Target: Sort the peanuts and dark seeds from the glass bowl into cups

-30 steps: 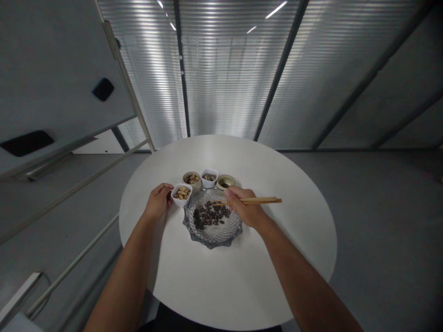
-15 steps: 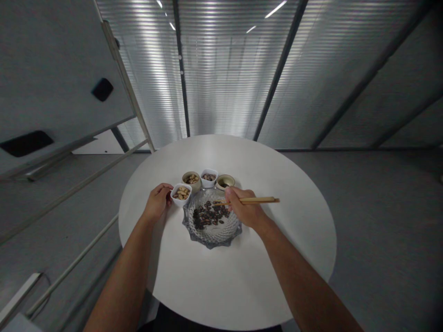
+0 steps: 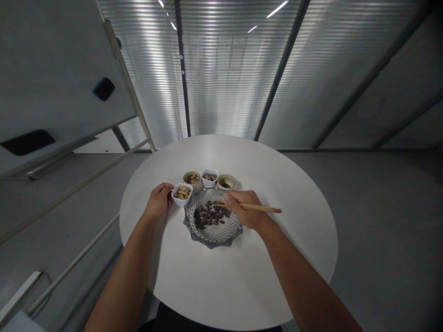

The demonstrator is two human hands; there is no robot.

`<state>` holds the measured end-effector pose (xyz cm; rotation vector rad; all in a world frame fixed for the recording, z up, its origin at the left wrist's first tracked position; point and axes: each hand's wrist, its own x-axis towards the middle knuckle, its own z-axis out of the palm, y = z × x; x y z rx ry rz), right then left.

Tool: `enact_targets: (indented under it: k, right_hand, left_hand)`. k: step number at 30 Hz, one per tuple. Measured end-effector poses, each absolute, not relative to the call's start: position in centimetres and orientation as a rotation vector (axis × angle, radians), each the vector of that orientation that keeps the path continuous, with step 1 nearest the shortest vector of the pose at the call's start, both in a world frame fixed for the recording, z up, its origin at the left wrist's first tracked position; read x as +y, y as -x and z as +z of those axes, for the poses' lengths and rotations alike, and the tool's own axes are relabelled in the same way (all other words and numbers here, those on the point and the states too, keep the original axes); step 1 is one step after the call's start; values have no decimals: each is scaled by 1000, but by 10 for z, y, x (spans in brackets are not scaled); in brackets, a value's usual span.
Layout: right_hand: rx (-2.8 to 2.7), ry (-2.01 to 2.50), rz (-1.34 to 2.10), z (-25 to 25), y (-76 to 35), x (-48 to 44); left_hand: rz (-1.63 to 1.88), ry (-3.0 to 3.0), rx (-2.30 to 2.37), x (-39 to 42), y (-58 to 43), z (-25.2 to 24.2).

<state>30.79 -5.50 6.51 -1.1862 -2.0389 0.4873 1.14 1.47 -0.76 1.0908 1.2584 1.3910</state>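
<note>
My right hand (image 3: 245, 207) is closed round a pair of wooden chopsticks (image 3: 261, 208). Their tips reach left over dark, seed-like pieces (image 3: 212, 214), which look like melon seeds, in a scalloped clear glass plate (image 3: 216, 237). Whether the tips pinch a piece is too small to tell. My left hand (image 3: 159, 200) has its bent fingers against the left side of a white bowl (image 3: 181, 202) of peanuts. Behind the plate stand a tan bowl (image 3: 195, 185) with nuts, a second white bowl (image 3: 209, 183) with striped seeds, and another tan bowl (image 3: 231, 184) with a few dark pieces.
All the dishes stand on a round white table (image 3: 242, 286). A whiteboard on a metal frame (image 3: 129, 92) is at the left. Glass panels with blinds (image 3: 224, 83) rise beyond the table.
The right hand has shifted slightly down, and the chopsticks' back ends have dropped, tilting them more. The rightmost tan bowl is less covered. My left hand keeps its place at the white bowl.
</note>
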Motion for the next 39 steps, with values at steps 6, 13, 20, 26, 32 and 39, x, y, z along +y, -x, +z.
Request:
enact_targets:
  k: [6, 13, 20, 26, 32, 39]
  right_hand:
    - [-2095, 1171, 430, 61, -309, -53]
    - [-2166, 1092, 365, 59, -311, -50]
    - [-2105, 1142, 476, 60, -310, -51]
    - [-2055, 1149, 472, 57, -309, -51]
    - [-2062, 1146, 431, 56, -308, -51]
    - [-2052, 1183, 464, 58, -308, -52]
  left_hand:
    - [1397, -1104, 1266, 15, -12, -7]
    - [1377, -1115, 1271, 16, -10, -10]
    - [1386, -1125, 1273, 14, -12, -6]
    - [1380, -1129, 1280, 13, -11, -5]
    - [1372, -1115, 1283, 15, -10, -8]
    - [1383, -1104, 1264, 14, -13, -7]
